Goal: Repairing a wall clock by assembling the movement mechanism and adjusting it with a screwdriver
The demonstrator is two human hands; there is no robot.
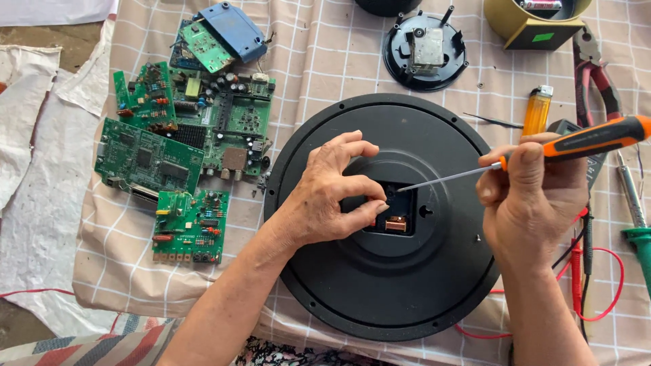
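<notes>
Green circuit boards (178,146) lie at the left on the checked cloth (325,54). The left hand (332,193) rests on the round black clock back (383,217), its fingers curled and pinching at the square opening (copper coil inside). The right hand (532,196) is clenched around an orange-handled screwdriver (542,152), tip in that opening. A lighter (537,110) and pliers (597,78) lie beyond.

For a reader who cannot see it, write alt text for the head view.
A left hand rests at the square opening of a round black disc, while the right hand points an orange-handled screwdriver into it. Green circuit boards lie left on a checked cloth.
</notes>
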